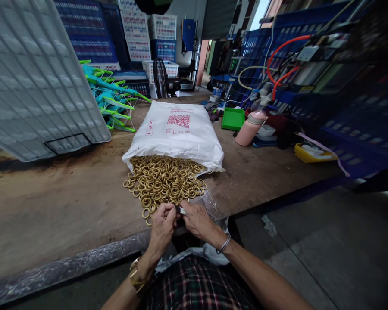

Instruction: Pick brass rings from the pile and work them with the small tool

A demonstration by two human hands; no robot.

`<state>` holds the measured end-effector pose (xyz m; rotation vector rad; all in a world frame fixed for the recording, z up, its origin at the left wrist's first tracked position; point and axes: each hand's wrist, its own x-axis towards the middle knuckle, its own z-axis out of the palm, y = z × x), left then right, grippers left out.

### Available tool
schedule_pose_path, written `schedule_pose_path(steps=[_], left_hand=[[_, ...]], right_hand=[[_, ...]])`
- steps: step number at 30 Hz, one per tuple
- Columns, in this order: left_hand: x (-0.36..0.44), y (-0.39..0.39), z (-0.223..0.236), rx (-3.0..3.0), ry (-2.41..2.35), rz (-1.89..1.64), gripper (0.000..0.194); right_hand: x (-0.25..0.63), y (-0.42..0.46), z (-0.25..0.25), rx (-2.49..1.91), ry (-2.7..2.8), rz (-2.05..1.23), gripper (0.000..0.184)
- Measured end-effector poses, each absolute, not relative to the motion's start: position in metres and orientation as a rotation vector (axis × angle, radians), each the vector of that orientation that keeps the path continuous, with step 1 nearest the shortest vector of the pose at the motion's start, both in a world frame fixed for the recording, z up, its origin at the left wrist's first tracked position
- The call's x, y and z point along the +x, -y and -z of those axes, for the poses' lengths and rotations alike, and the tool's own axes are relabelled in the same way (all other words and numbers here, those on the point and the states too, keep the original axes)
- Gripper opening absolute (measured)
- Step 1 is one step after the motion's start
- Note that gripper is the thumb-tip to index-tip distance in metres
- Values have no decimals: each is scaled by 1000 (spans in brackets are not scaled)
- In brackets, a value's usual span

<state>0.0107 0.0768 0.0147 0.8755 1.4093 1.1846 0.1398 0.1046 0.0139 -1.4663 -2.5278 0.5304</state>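
My left hand [163,222] and my right hand [198,219] meet at the table's front edge, fingers closed. Between their fingertips shows a small white piece [183,211] with a dark part beside it, too small to name. The fingers hide most of it. Just beyond my hands lies a heap of gold-coloured rings [164,178]. The rings spread out of the mouth of a white woven sack [177,129] with red print, which lies flat on the table.
On the wooden table [84,193], a pale ribbed plastic crate [51,77] leans at left near teal-and-green plastic parts [111,97]. To the right stand a green tray [233,119], a pink bottle [250,129] and a yellow tray [315,153]. Stacked crates [134,34] and a fan [161,77] are behind.
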Motion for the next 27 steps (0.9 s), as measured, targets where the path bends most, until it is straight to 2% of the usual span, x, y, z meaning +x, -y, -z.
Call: schedule_pose_path(steps=[6,16,21,24,27], left_hand=[[10,-74,-17,907,-1433,-1206,25],[3,-65,-26,1003,-1460,-1242,22],[4,-54,-31,1008,-1449,-1233,22],[5,-54,-37,898,-1395,-1216,26],[4,-58,-38,821,-1336,-1179,30]], right_hand=[[136,-103,-15,-1543,2545,-518,27],[125,-96,-20,-1678,2526,-445,24],[143,-110,-29,-1802,2349,-443,18],[146,-115,-30,-1660,2122,-604,14],[139,-113,-30,-1484,1853,-964,23]])
